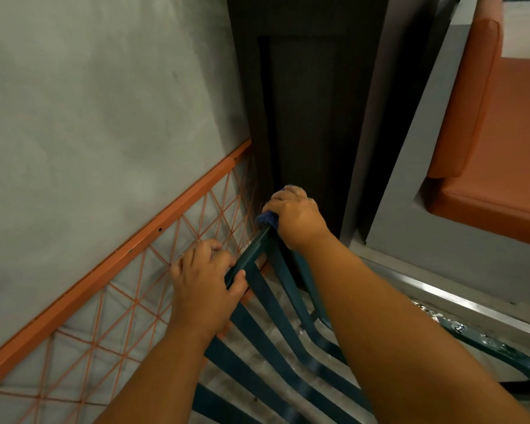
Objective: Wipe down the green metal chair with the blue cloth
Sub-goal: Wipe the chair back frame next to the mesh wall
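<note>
Where the fingers of the right hand (294, 217) curl down over the far end of the top rail, they clamp a bunched blue cloth (267, 218) against the metal, and only a dark blue fold of it shows at the hand's nine o'clock edge, with a sliver more peeking out at twelve o'clock above the knuckles. The fingertips themselves are hidden under the hand. The left hand (204, 286) grips the same rail nearer the camera, at about seven o'clock from the right hand; its fingers are wrapped together over the far side of the bar and the thumb (237, 281) presses on the near side, so the rail is pinched between them.

The chair (276, 325) is painted a deep blue-green, made of flat metal strips. Its top rail runs on a slant from the left hand up to the cloth, and long slats fan away from it toward five and six o'clock, curving at the bottom. A rounded arm or leg of the same colour, glinting with reflections, lies at four o'clock near the picture's edge. The chair fills the lower middle of the view, over a grey floor.

At nine o'clock stands a grey wall with an orange frame (110, 261) and thin orange lattice. A dark wooden panel (306, 117) rises at twelve o'clock, and an orange cushioned bench (496, 148) sits at two o'clock.
</note>
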The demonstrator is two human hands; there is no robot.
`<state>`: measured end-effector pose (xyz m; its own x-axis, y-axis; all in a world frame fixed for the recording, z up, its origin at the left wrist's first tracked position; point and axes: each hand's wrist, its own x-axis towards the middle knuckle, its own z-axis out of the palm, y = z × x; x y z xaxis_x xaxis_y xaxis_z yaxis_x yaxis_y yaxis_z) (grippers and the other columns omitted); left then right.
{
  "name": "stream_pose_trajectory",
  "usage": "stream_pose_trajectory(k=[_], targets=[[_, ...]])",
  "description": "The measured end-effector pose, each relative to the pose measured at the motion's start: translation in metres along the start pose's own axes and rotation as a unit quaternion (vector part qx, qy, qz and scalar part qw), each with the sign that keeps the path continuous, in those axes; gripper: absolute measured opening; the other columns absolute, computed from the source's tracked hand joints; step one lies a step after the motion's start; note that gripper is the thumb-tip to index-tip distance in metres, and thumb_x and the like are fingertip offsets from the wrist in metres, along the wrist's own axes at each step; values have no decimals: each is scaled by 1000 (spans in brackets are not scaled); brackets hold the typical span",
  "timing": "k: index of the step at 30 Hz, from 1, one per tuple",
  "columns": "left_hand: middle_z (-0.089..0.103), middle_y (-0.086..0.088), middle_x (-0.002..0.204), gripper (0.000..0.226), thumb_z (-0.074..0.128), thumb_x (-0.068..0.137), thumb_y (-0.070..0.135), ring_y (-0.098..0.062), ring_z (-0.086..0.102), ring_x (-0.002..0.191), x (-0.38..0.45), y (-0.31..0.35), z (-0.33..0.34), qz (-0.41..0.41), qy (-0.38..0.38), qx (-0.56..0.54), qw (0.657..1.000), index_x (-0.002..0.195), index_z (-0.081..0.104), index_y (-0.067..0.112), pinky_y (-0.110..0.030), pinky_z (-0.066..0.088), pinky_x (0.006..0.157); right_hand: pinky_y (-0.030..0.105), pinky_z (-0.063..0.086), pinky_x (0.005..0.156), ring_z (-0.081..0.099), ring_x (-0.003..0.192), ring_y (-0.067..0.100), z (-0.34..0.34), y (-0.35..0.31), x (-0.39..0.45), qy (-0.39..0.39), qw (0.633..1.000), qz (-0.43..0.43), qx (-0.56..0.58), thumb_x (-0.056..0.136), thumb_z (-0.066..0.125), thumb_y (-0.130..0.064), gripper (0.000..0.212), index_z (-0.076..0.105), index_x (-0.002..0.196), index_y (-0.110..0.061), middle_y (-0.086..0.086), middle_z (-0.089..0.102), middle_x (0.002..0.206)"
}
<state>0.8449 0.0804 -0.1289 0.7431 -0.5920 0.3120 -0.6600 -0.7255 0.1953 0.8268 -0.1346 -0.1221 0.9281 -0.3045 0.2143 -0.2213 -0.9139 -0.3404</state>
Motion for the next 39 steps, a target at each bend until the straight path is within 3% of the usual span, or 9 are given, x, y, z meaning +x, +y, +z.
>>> stream_pose_trajectory(k=[3,6,10,17,23,30,33,36,39], targets=[[52,2,112,17,65,79,38,-21,49,108,-1,-1,0,2,2,2,1000,89,64,24,-45,34,92,48,31,105,21,139,30,14,-19,-5,25,999,40,-16,87,58,-14,33,61,120,-17,4,47,137],[51,2,111,17,65,78,38,-20,49,107,0,-2,0,3,2,13,1000,88,64,24,-44,34,90,52,29,107,29,137,29,26,-20,-27,89,994,-27,63,91,58,-18,25,66,115,-17,4,55,131],[51,4,109,17,64,78,39,-19,49,104,0,-1,2,6,8,15,1000,87,63,25,-43,34,89,50,33,106,33,136,30,18,1,-22,66,993,-82,54,95,53,-27,29,65,119,-16,7,55,133],[50,7,109,15,63,81,40,-18,47,102,-2,-3,4,6,16,11,1000,86,63,27,-43,32,89,45,36,105,20,138,29,0,14,21,-36,995,56,-72,94,54,-26,38,49,131,-27,2,36,144],[51,6,110,15,62,80,40,-18,48,105,-2,-3,4,11,19,11,1000,87,63,26,-43,31,91,38,40,99,32,129,30,6,27,19,22,970,210,117,84,62,-6,69,36,142,-32,5,28,148],[51,3,113,18,59,82,40,-19,47,109,-1,0,2,17,7,19,1000,89,63,24,-44,31,95,40,49,91,50,116,25,14,37,13,76,896,307,313,91,52,-7,61,32,142,-35,5,46,133],[51,3,112,19,59,81,40,-19,47,107,0,1,2,18,8,23,1000,89,63,24,-44,32,94,39,50,92,54,115,29,11,27,16,87,922,234,294,88,58,-8,49,49,133,-26,8,51,131],[51,3,113,19,60,81,40,-20,47,108,0,0,3,17,9,23,1000,88,63,24,-44,32,93,35,31,107,32,135,30,19,25,12,98,967,139,190,89,56,-6,42,56,128,-22,8,42,144],[51,4,113,17,62,81,39,-19,47,108,1,-1,4,19,12,19,1000,88,64,23,-44,31,93,14,35,99,39,130,23,20,32,6,124,945,152,262,91,47,4,45,56,128,-18,5,46,138]])
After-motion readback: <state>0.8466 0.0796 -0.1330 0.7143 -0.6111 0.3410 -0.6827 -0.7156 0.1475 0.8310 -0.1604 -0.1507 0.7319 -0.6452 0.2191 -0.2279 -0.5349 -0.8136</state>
